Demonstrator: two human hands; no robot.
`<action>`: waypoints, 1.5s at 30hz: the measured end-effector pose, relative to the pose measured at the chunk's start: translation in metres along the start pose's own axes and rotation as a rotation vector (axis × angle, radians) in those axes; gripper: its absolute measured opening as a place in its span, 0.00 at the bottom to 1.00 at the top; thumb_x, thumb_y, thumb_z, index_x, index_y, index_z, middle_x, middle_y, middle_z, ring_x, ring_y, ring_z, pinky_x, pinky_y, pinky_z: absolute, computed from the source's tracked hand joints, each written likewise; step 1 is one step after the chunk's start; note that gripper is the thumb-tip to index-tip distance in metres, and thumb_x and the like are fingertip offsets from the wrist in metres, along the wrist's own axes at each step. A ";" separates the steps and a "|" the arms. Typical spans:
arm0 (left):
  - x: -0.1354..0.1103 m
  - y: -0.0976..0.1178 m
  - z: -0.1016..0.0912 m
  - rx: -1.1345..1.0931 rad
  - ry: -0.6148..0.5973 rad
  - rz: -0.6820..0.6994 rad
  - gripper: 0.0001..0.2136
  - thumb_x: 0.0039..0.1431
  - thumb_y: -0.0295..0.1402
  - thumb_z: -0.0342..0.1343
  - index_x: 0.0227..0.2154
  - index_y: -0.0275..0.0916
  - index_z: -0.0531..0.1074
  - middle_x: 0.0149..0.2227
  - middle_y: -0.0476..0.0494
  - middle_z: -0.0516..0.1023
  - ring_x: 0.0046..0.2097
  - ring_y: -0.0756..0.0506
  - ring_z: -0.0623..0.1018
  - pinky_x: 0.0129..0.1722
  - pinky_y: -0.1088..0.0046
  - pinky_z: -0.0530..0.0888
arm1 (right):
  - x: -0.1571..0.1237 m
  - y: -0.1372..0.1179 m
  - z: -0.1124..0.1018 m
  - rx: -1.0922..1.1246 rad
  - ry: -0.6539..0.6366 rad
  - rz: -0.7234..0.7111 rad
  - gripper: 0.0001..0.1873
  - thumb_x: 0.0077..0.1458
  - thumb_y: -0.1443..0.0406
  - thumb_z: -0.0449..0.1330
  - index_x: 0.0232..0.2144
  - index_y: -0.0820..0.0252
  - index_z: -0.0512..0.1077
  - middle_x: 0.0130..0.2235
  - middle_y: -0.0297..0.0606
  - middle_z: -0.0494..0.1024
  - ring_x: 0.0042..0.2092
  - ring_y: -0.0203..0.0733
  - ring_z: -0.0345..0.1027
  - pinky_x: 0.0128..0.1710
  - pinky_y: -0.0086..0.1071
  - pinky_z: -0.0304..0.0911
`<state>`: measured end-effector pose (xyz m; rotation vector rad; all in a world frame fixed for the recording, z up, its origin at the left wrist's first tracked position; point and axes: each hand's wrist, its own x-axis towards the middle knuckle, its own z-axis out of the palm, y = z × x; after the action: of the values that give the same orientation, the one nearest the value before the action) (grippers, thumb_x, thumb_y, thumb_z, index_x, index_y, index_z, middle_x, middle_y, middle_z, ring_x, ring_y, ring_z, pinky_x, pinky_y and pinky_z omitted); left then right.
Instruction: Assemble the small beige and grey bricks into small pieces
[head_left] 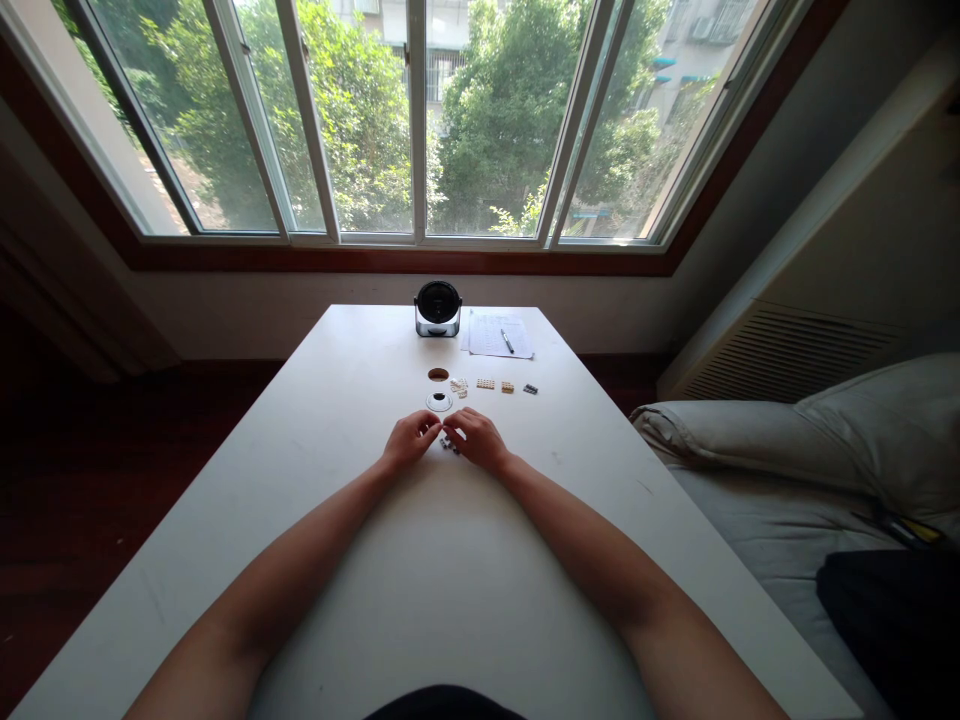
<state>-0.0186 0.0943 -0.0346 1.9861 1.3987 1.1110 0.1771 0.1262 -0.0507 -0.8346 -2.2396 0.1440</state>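
Observation:
My left hand (409,438) and my right hand (478,438) meet over the white table (450,570), fingertips almost touching. Both have thumb and fingers pinched together. Whatever lies between the fingertips is too small to make out. Several small dark pieces (448,443) lie on the tabletop just below and between the hands. Right beyond the fingers sits a round silver ring (430,403) with a dark centre. Farther along are a loose cluster of small pale pieces (459,387), a neat pale group (486,383), a tan group (508,387) and a dark grey group (531,389).
Behind the ring is a round hole (438,375) in the tabletop. A black round fan-like device (438,306) on a stand is at the far edge. Beside it lie papers (487,335) with a pen (508,341). A padded sofa (765,480) flanks the right side.

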 end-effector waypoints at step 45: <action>0.001 -0.004 0.001 0.000 0.056 0.062 0.07 0.62 0.35 0.55 0.35 0.40 0.77 0.34 0.46 0.80 0.32 0.49 0.74 0.34 0.73 0.71 | -0.001 0.002 0.002 -0.006 0.025 0.028 0.04 0.63 0.64 0.59 0.39 0.56 0.73 0.34 0.38 0.77 0.38 0.41 0.69 0.39 0.32 0.62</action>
<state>-0.0201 0.0966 -0.0382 2.0257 1.3732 1.2030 0.1773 0.1273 -0.0537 -0.8673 -2.2066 0.1391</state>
